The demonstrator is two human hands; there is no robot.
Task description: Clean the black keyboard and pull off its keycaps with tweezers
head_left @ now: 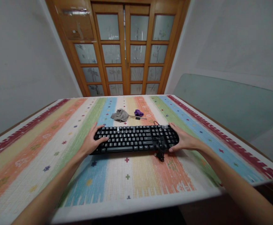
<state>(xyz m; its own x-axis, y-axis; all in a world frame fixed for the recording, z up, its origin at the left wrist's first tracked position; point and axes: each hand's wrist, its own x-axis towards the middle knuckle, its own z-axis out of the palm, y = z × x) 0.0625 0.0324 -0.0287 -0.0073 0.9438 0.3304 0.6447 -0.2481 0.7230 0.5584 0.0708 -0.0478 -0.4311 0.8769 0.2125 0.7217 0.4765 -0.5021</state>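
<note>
A black computer keyboard [129, 139] is gripped at both ends, its key side facing me and its near edge seeming raised a little off the cloth. My left hand [91, 140] closes round the left end, thumb over the keys. At the right end, my right hand [180, 139] holds the short side, fingers at the top edge and thumb at the lower corner. A bundled black cable [160, 154] hangs over the number-pad side and the near edge. Beyond the keyboard lie a crumpled grey cloth [120, 115], a small purple cloth [138, 112] and a thin stick-like tool [138, 117].
A striped, multicoloured cloth [80, 122] covers the table, whose near edge runs just in front of me. Walls stand on both sides, with a pale green panel [232, 103] at the right. Wooden doors with glass panes [113, 53] close off the far end.
</note>
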